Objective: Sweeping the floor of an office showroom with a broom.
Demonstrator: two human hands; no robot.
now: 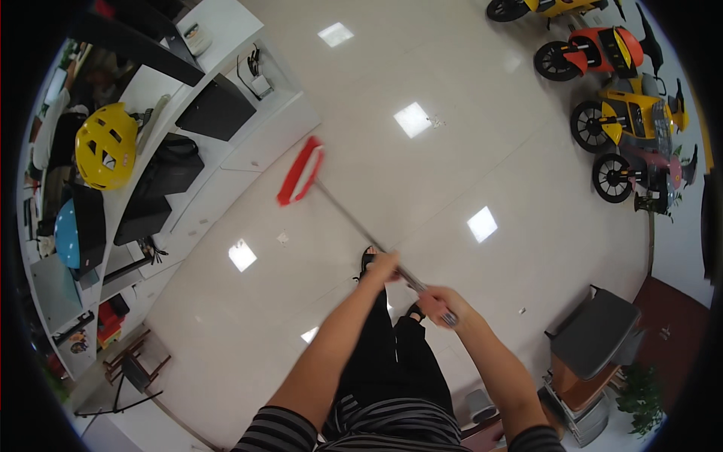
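Note:
Both my hands grip the metal pole of a broom [300, 175] with a red and white head. My left hand [383, 267] is wrapped round the middle of the pole, in front of my feet. Nearer the pole's end, my right hand [437, 303] is closed round it, lower and to the right. The pole slants up to the left, and the broom's head is at the floor beside the white cabinets, slightly blurred. Small pale bits of debris [282, 239] lie on the shiny tiled floor [376, 177] near the head.
White shelving [248, 154] along the left holds a yellow helmet [105, 147], a blue helmet [68, 233] and black boxes. Several scooters [629, 113] stand at the far right. A grey-seated chair [595, 331] is at the near right, a small wooden stool [139, 365] at the near left.

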